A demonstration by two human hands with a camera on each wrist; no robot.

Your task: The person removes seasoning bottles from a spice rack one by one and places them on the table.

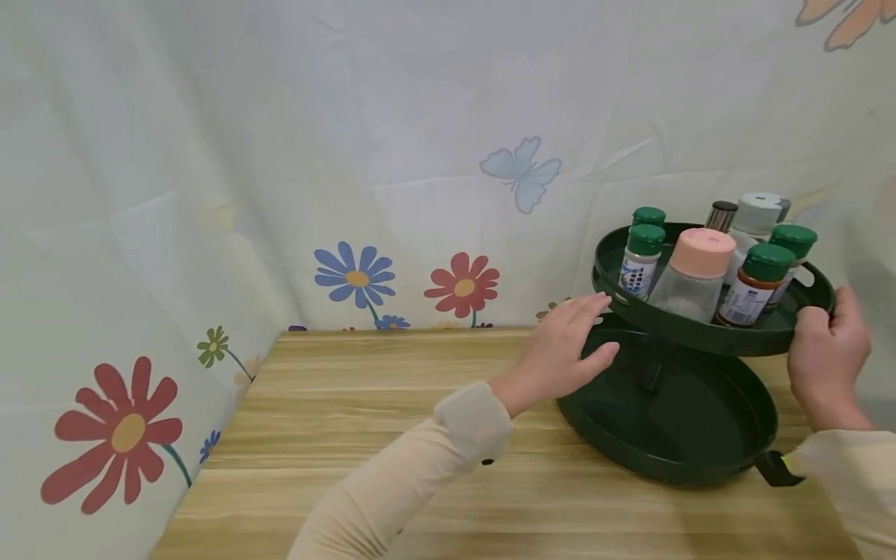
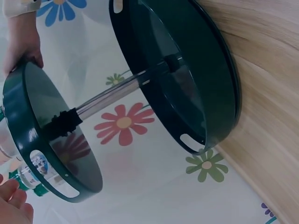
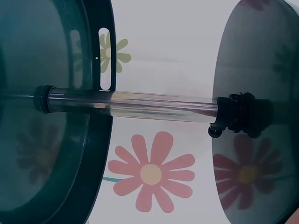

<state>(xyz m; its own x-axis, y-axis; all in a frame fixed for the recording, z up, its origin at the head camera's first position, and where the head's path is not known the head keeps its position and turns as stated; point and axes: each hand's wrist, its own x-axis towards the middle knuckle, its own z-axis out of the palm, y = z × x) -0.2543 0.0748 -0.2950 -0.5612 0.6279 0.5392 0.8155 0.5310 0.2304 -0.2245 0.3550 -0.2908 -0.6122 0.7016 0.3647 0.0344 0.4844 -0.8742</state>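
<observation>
My top tray [image 1: 700, 336] holds seven bottles: four green-capped, one pink [image 1: 696, 272], two grey. My right hand [image 1: 826, 350] grips its rim; my flat left hand [image 1: 563, 350] touches it. The bottom tray [image 1: 672, 459] sits on the tabletop [image 1: 336, 435].

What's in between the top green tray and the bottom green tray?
A shiny metal pole joins the top tray to the bottom tray, clearest in the right wrist view. Otherwise the gap is bare; the bottles stand on top.

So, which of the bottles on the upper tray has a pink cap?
The wide clear bottle at the front middle of the upper tray; the bottles beside it have green caps, those behind it grey or dark ones.
</observation>
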